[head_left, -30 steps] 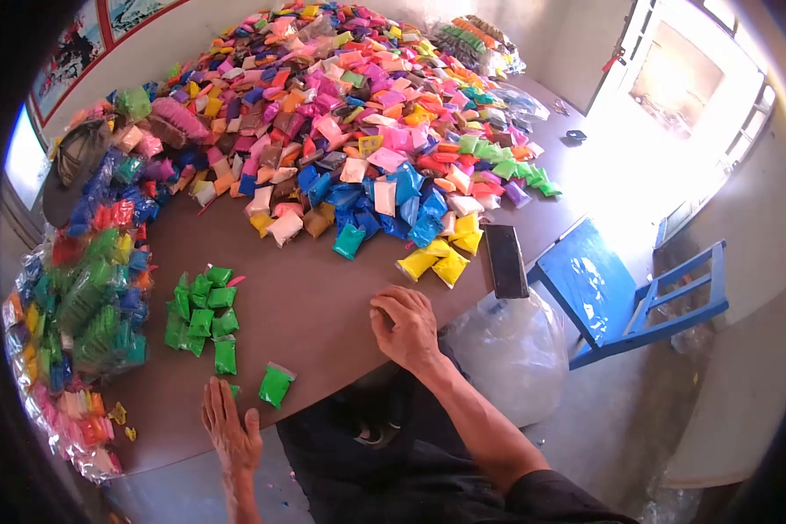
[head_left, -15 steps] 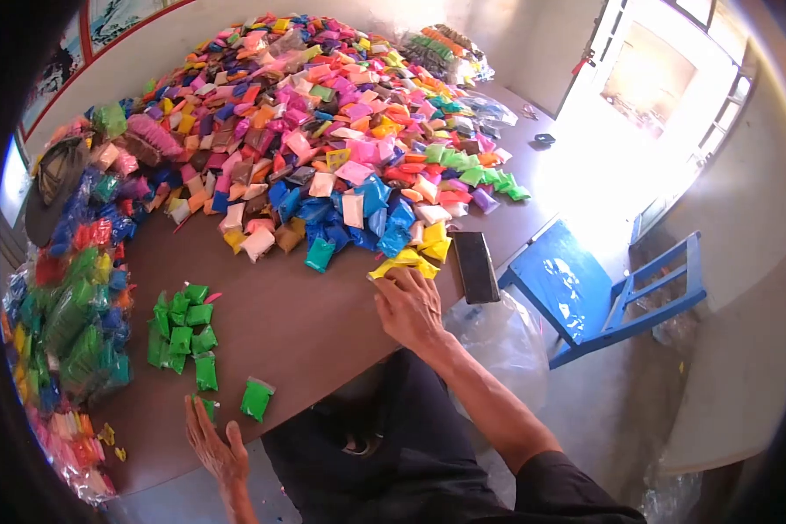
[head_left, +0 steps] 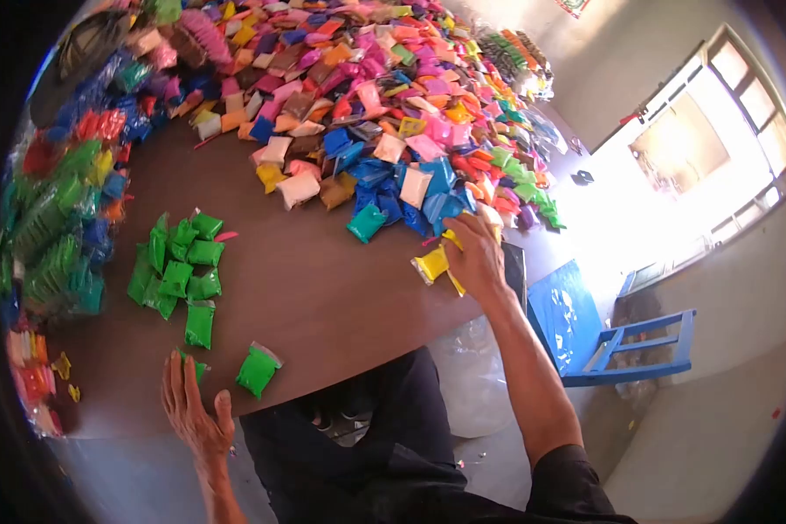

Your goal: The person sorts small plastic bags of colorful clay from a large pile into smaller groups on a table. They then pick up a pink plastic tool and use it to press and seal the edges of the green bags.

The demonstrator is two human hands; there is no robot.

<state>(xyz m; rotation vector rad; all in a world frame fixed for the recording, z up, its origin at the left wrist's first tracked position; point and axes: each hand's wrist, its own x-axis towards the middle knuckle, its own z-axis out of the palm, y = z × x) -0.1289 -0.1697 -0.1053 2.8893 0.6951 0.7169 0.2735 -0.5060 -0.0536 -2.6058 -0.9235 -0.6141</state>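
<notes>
My left hand lies flat at the table's near edge, fingers stretched out and thumb apart. A small green packet shows partly from beneath its fingertips. Another green packet rests to the right, and several more form a loose green cluster farther up. At the edge of the big pile, my right hand is bent over yellow packets, its fingers curled down on them. One yellow packet sticks out to the left of this hand; what lies under the palm is mostly hidden.
A large heap of colourful packets covers the back of the brown table. Bundled packets line the left side. A dark flat object lies beside my right wrist. A blue chair and a clear plastic bag are at the right.
The view has tilted and shifted. My right hand has moved slightly away and to the right over the yellow packets, one of which now lies nearer me. My left hand stays by the green packet.
</notes>
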